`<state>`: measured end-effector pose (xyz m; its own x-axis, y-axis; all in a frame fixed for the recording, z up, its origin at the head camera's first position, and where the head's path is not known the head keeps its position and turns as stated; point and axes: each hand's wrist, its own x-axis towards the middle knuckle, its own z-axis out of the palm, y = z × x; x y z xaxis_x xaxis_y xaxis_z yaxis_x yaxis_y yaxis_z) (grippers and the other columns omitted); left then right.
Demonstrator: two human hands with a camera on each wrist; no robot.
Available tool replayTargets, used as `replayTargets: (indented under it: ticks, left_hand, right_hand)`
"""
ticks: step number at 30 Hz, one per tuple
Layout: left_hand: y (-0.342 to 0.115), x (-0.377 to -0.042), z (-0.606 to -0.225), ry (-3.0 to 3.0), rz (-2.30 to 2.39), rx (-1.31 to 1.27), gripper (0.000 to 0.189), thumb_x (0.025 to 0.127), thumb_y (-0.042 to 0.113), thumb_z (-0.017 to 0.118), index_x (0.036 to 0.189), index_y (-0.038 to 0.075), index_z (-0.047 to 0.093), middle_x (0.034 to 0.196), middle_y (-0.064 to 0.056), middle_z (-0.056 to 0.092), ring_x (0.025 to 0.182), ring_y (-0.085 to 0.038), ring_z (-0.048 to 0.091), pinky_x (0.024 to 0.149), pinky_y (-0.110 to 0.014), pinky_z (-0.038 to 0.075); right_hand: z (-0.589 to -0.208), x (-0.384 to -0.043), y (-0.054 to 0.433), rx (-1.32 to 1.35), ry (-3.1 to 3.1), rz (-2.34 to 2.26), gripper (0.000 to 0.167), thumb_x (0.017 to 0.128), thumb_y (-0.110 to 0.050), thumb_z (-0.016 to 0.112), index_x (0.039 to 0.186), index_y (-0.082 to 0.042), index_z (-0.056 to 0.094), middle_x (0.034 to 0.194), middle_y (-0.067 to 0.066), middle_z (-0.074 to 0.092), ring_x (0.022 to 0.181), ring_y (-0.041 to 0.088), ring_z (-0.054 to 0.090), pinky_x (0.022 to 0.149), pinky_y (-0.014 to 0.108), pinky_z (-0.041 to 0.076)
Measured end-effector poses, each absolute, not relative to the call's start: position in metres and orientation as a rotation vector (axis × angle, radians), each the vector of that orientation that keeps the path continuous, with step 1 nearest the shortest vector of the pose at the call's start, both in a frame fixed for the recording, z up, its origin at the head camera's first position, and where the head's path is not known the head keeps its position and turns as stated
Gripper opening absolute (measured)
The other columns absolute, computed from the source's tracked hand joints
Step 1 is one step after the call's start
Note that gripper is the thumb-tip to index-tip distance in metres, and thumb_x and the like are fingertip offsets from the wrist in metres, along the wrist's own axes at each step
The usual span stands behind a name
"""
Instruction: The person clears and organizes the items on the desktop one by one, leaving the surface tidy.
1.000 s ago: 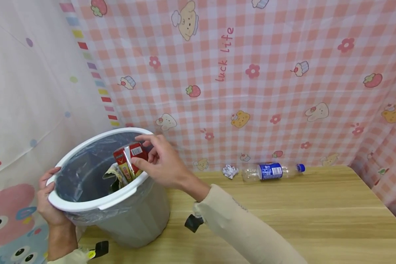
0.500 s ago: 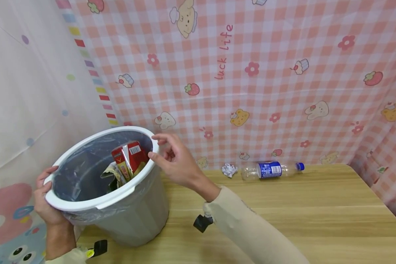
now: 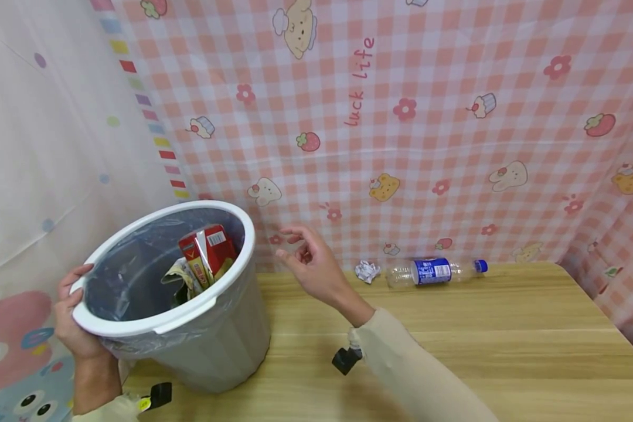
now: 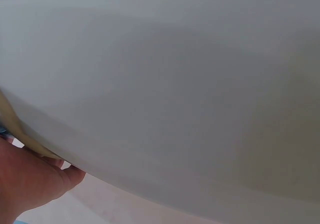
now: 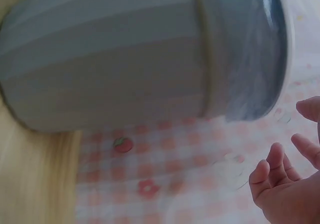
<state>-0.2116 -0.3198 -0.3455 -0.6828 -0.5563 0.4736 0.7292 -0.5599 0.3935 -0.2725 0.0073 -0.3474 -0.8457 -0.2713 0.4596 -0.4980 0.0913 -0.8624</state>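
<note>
A grey trash can (image 3: 227,340) with a white rim and a clear liner bag stands tilted at the left of the table. My left hand (image 3: 76,319) grips its rim on the left, fingers hooked over the edge; the left wrist view shows that hand (image 4: 35,179) against the can's wall. Inside the can lie a red box (image 3: 218,249) and a crumpled printed wrapper (image 3: 181,278). Right of the can, my right hand (image 3: 316,266) hangs in the air with loosely bent fingers and holds nothing. In the right wrist view, this hand (image 5: 290,184) is apart from the can.
A crumpled ball of whitish paper (image 3: 367,271) and a clear plastic bottle (image 3: 401,274) with a blue label and cap lie along the back of the wooden table (image 3: 453,346). A pink checked curtain (image 3: 337,158) hangs close behind them.
My right hand was at the red box inside the can. It has come out over the rim and moved right, while the box stays inside. The left hand keeps its grip.
</note>
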Motion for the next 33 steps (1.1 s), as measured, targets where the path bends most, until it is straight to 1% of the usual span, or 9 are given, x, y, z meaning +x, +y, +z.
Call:
replayTargets:
  ticks: [7, 13, 17, 21, 26, 28, 30, 31, 33]
  left_hand:
    - [-0.322, -0.212, -0.348, -0.777, -2.223, -0.378, 0.034, 0.089, 0.001, 0.031, 0.116, -0.014, 0.046, 0.120, -0.028, 0.049, 0.100, -0.033, 0.059, 0.077, -0.034, 0.054]
    - [-0.323, -0.212, -0.348, -0.744, -2.237, -0.396, 0.034, 0.089, 0.000, 0.029, 0.116, -0.015, 0.045, 0.118, -0.029, 0.049, 0.098, -0.034, 0.061, 0.076, -0.034, 0.055]
    - [-0.324, -0.212, -0.348, -0.733, -2.242, -0.405, 0.034, 0.089, 0.000, 0.028, 0.115, -0.015, 0.045, 0.117, -0.029, 0.050, 0.097, -0.035, 0.061, 0.076, -0.035, 0.055]
    - [-0.324, -0.211, -0.349, -0.738, -2.242, -0.411, 0.034, 0.089, -0.001, 0.028, 0.115, -0.015, 0.046, 0.117, -0.029, 0.050, 0.097, -0.034, 0.061, 0.077, -0.035, 0.055]
    - [-0.323, -0.212, -0.348, -0.743, -2.241, -0.412, 0.035, 0.089, 0.000, 0.028, 0.115, -0.015, 0.045, 0.117, -0.028, 0.050, 0.098, -0.034, 0.060, 0.078, -0.035, 0.054]
    - [-0.323, -0.212, -0.347, -0.751, -2.234, -0.406, 0.035, 0.089, 0.000, 0.029, 0.115, -0.015, 0.046, 0.117, -0.028, 0.050, 0.099, -0.034, 0.060, 0.079, -0.035, 0.053]
    - [-0.323, -0.212, -0.347, -0.765, -2.224, -0.398, 0.034, 0.089, 0.000, 0.030, 0.115, -0.015, 0.046, 0.118, -0.028, 0.050, 0.099, -0.034, 0.059, 0.079, -0.034, 0.053]
    - [-0.323, -0.212, -0.347, -0.771, -2.220, -0.396, 0.034, 0.089, 0.000, 0.031, 0.115, -0.015, 0.046, 0.118, -0.028, 0.050, 0.099, -0.034, 0.059, 0.079, -0.034, 0.053]
    - [-0.323, -0.212, -0.348, -0.791, -2.208, -0.395, 0.034, 0.089, 0.001, 0.033, 0.116, -0.015, 0.047, 0.118, -0.028, 0.050, 0.100, -0.034, 0.059, 0.080, -0.034, 0.053]
  right_hand:
    - [-0.374, -0.285, 0.022, 0.667, -2.257, 1.855, 0.036, 0.098, -0.027, 0.061, 0.133, -0.017, 0.056, 0.121, 0.008, 0.056, 0.079, 0.016, 0.053, 0.067, 0.029, 0.046]
    - [-0.398, -0.300, 0.035, 0.515, -2.298, 1.856, 0.036, 0.098, -0.029, 0.061, 0.133, -0.018, 0.057, 0.121, 0.010, 0.055, 0.080, 0.019, 0.053, 0.068, 0.033, 0.046]
    - [-0.416, -0.310, 0.046, 0.375, -2.368, 1.858, 0.039, 0.098, -0.029, 0.061, 0.135, -0.020, 0.055, 0.127, 0.012, 0.054, 0.083, 0.019, 0.052, 0.067, 0.033, 0.045]
    - [-0.435, -0.319, 0.057, 0.242, -2.398, 1.880, 0.043, 0.097, -0.026, 0.061, 0.138, -0.018, 0.053, 0.134, 0.013, 0.052, 0.086, 0.018, 0.052, 0.068, 0.031, 0.046]
    - [-0.457, -0.330, 0.071, 0.109, -2.375, 1.922, 0.050, 0.096, -0.024, 0.062, 0.142, -0.011, 0.049, 0.142, 0.018, 0.045, 0.082, 0.017, 0.052, 0.068, 0.029, 0.047]
    - [-0.464, -0.334, 0.076, 0.052, -2.393, 1.896, 0.054, 0.095, -0.024, 0.063, 0.145, -0.011, 0.047, 0.145, 0.019, 0.041, 0.082, 0.021, 0.054, 0.070, 0.033, 0.049]
    - [-0.471, -0.337, 0.081, 0.009, -2.418, 1.872, 0.058, 0.095, -0.023, 0.062, 0.148, -0.013, 0.043, 0.150, 0.019, 0.036, 0.094, 0.028, 0.057, 0.083, 0.041, 0.051]
    - [-0.474, -0.338, 0.084, -0.010, -2.435, 1.860, 0.059, 0.095, -0.023, 0.062, 0.149, -0.014, 0.041, 0.152, 0.018, 0.034, 0.103, 0.032, 0.057, 0.091, 0.047, 0.049]
    - [-0.479, -0.340, 0.088, -0.029, -2.457, 1.858, 0.063, 0.095, -0.023, 0.061, 0.152, -0.015, 0.037, 0.155, 0.019, 0.029, 0.123, 0.040, 0.049, 0.105, 0.057, 0.039]
